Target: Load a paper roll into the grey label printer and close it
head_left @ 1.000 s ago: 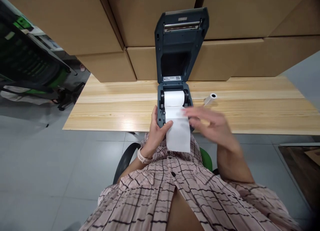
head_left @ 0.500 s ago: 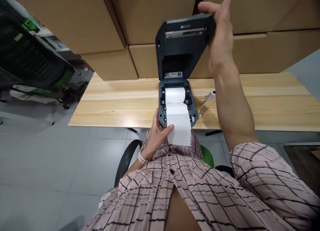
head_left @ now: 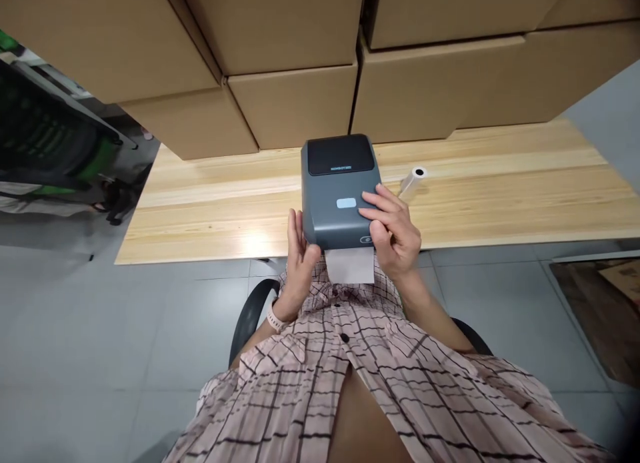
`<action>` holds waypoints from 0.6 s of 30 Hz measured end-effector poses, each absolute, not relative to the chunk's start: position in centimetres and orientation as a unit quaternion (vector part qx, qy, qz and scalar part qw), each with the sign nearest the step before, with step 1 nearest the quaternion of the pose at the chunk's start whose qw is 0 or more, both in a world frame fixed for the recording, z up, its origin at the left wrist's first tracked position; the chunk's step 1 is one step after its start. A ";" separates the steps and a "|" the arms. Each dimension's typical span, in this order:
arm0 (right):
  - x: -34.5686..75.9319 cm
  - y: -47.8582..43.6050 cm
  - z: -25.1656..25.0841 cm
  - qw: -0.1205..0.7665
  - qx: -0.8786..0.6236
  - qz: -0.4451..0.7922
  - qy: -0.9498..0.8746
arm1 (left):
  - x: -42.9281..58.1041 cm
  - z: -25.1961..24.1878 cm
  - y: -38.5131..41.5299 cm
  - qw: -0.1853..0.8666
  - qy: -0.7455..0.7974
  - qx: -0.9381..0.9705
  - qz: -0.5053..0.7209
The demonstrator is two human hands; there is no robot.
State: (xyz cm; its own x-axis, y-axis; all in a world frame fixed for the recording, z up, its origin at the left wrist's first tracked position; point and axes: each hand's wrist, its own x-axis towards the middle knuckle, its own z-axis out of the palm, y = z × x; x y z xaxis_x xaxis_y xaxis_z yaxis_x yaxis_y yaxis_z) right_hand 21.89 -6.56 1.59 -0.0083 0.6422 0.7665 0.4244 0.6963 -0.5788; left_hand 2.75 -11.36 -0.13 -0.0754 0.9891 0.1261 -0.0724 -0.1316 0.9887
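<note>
A dark grey label printer (head_left: 330, 189) stands at the table's front edge with its lid down. From its front slot hangs a strip of white label paper (head_left: 351, 266). My left hand (head_left: 300, 266) grips the printer's left front corner, thumb at the front and fingers along the side. Resting on the right part of the lid is my right hand (head_left: 393, 233), its fingers stretched out and apart, with the thumb near the front edge. The paper roll inside is now hidden by the lid. Just right of the printer lies a small white roll (head_left: 413, 183).
Large cardboard boxes (head_left: 295, 106) are stacked along the back of the wooden table (head_left: 215, 216). A black and green chair (head_left: 60, 136) is at the far left. I sit in a chair with dark armrests (head_left: 249, 313). A brown board (head_left: 595, 309) lies at the right.
The printer's raised lid has come down, covering the paper roll. My right hand moved down with it onto the lid. My left hand stays at the left front corner, thumb off the paper.
</note>
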 end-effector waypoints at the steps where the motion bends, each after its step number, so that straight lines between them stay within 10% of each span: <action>1: 21.7 -6.7 1.2 0.602 -0.382 0.085 -0.696 | 2.7 0.1 -10.8 0.459 0.466 0.490 0.576; 18: 21.4 -6.4 -1.6 0.644 -0.350 0.074 -0.676 | 3.2 1.4 -9.0 0.432 0.508 0.509 0.544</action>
